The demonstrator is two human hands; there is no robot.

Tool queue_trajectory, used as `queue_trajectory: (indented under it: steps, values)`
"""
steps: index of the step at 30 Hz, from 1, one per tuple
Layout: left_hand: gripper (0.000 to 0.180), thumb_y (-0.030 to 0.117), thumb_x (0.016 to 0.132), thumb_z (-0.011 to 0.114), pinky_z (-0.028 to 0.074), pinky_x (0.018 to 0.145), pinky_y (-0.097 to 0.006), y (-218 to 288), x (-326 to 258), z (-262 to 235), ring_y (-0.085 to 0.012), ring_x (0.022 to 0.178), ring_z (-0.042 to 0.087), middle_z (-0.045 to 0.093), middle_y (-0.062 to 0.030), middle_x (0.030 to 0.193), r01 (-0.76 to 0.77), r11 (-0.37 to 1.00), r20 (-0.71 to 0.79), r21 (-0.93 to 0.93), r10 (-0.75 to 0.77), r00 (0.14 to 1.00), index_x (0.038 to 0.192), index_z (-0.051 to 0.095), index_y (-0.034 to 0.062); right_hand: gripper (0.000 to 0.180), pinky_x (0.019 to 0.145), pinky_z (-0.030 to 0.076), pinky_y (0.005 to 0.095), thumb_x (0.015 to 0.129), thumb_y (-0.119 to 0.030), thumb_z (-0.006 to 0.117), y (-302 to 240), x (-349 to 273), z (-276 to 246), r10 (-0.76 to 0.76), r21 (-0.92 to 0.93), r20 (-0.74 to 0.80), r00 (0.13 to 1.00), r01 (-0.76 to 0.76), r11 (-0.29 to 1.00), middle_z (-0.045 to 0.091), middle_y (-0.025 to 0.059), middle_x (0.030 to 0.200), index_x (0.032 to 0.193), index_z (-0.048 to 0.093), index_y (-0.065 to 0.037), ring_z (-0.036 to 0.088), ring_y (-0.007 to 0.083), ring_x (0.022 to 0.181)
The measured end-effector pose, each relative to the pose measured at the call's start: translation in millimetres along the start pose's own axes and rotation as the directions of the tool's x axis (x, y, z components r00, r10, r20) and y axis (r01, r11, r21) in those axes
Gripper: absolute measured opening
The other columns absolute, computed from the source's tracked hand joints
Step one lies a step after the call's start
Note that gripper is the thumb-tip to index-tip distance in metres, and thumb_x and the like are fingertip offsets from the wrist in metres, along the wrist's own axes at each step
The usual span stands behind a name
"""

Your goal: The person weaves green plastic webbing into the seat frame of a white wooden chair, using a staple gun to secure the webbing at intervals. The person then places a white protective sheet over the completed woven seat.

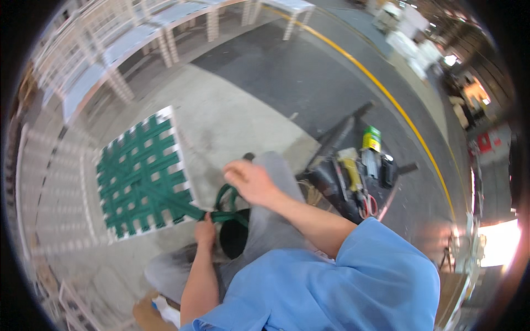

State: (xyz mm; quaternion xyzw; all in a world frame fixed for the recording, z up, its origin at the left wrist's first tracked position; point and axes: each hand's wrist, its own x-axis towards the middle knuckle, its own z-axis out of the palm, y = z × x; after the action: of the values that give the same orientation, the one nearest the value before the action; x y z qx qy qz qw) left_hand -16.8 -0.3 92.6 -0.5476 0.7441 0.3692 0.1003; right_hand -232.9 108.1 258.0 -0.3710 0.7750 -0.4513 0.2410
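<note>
A white slatted chair frame lies tipped over in front of me on the left. Green webbing is woven in a lattice across its seat. From the seat's near corner a loose green strap runs toward my knees and bends into a loop. My left hand is closed on this strap close to the seat edge. Above the loop, over my thigh, hangs my right hand. Motion smears its fingers, and I cannot tell whether they hold anything.
To my right a dark stool or stand carries scissors with red handles, a yellow-handled tool, a green and yellow box and a black-and-silver tool. Several white chairs stand in a row at the far left.
</note>
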Motion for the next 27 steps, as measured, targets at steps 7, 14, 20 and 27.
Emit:
queue_trajectory:
  steps: [7,14,20,27]
  values:
    - [0.078,0.060,0.110,0.041,0.052,0.091,-0.059,22,4,22,-0.0515,0.107,0.070,0.074,-0.0342,0.103,-0.060,0.998,0.022,-0.002,0.060,0.998,0.102,0.076,-0.0088,0.061,0.099,0.056,0.0452,0.092,-0.047,0.073,150,-120,-263,0.248,-0.506,-0.698,0.672,-0.708,0.493,0.074,0.0253,0.121,0.129,0.069,0.000,0.071,0.0375,0.119]
    - [0.074,0.061,0.110,0.038,0.052,0.102,-0.056,11,5,-3,-0.0461,0.119,0.069,0.073,-0.0289,0.124,0.071,0.997,0.112,0.014,-0.072,0.991,0.120,0.074,-0.0024,0.054,0.090,0.056,0.0422,0.076,-0.013,0.084,210,-132,-275,0.566,-0.199,-0.477,0.673,-0.709,0.676,0.076,0.0151,0.111,0.126,0.070,0.002,0.072,0.0294,0.101]
    - [0.066,0.058,0.111,0.038,0.046,0.109,-0.060,5,-4,-9,-0.0398,0.117,0.072,0.077,-0.0213,0.121,0.068,0.998,0.104,0.014,-0.070,0.992,0.119,0.076,0.0047,0.061,0.092,0.054,0.0415,0.071,0.002,0.079,171,-114,-267,0.587,-0.092,-0.351,0.730,-0.650,0.754,0.071,0.0100,0.117,0.129,0.060,0.000,0.068,0.0258,0.105]
    - [0.060,0.056,0.110,0.044,0.037,0.115,-0.067,-4,-6,-2,-0.0377,0.118,0.072,0.078,-0.0185,0.120,0.068,0.997,0.064,-0.020,-0.067,0.996,0.118,0.078,0.0071,0.044,0.100,0.051,0.0379,0.095,-0.011,0.078,18,-39,-176,0.374,0.111,0.076,0.924,-0.381,0.918,0.072,0.0068,0.124,0.136,0.063,-0.002,0.067,0.0204,0.112]
